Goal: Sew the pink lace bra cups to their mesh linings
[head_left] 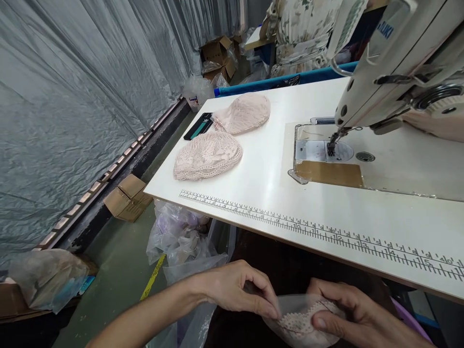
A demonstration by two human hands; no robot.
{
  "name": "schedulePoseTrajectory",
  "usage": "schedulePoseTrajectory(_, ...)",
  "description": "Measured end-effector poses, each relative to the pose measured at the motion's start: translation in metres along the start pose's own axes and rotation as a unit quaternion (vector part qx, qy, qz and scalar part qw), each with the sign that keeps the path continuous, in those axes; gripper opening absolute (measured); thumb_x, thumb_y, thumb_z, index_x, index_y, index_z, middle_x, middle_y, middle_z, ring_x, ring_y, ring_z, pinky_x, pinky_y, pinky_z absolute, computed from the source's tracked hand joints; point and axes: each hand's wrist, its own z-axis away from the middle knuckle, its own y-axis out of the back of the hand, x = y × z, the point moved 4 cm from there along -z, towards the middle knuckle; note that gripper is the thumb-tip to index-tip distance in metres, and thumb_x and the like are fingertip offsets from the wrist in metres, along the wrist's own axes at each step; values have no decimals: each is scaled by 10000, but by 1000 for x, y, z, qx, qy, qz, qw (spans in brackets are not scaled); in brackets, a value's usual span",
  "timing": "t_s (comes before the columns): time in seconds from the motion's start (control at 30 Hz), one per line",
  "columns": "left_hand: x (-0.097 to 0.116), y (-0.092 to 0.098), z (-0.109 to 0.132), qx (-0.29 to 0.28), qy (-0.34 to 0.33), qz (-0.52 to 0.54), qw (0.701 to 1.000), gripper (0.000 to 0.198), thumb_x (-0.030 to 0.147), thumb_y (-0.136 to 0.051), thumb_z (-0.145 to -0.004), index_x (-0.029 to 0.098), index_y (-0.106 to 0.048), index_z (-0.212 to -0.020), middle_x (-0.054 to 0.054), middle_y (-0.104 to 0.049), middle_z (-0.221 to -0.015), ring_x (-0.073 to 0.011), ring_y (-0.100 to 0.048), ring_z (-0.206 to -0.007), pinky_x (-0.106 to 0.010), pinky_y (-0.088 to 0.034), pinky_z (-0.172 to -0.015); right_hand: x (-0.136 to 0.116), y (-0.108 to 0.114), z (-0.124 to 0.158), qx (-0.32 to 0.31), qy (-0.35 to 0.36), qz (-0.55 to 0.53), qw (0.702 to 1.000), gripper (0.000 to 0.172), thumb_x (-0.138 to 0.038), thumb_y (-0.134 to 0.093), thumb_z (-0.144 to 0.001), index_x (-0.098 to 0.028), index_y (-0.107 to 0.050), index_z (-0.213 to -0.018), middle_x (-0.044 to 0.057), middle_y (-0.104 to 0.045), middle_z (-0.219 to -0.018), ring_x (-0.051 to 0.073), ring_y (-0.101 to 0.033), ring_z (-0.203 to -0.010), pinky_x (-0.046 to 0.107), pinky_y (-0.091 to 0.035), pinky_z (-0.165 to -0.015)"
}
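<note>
Below the table's front edge, my left hand (246, 289) pinches the left side of a pale pink lace bra cup (295, 323) with sheer mesh. On its other side my right hand (348, 309) is closed, the thumb lying on top of the lace. A scalloped lace edge runs between both hands, and the cup's lower part reaches the bottom of the view. Two more pink lace pieces lie on the table: a stacked lace cup (208, 155) nearer me and a rounded lace cup (246, 113) behind it.
A sewing machine (391, 63) stands at the right, its presser foot (331, 145) over the metal plate. Printed ruler marks (279, 221) follow the front edge of the white table (264, 179). A black-and-green box (198, 126) lies by the lace; plastic bags (181, 237) sit below left.
</note>
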Motion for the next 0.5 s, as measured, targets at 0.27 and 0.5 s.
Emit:
schedulePoseTrajectory(0.27, 21, -3, -2, 11, -24, -50, 998, 226, 302, -624, -811, 133, -741, -903, -53, -706, -760, -108, -608, -669, -167, -458, -634, -15, -2, 2, -47, 23, -25, 998, 345, -538, -696, -730, -208, -729, -827, -18, -572, -646, 110, -445, -594, 203, -334, -559)
schedulePoseTrajectory(0.5, 12, 1, 4, -53, 35, -5, 998, 389, 474, -728, -701, 158, -728, -927, -6, -665, -733, -93, -579, -643, -172, -474, -661, -12, -4, -3, -16, 18, -61, 998, 345, -497, -764, -663, -163, -686, -627, -28, -502, -553, 99, -432, -545, 190, -330, -525)
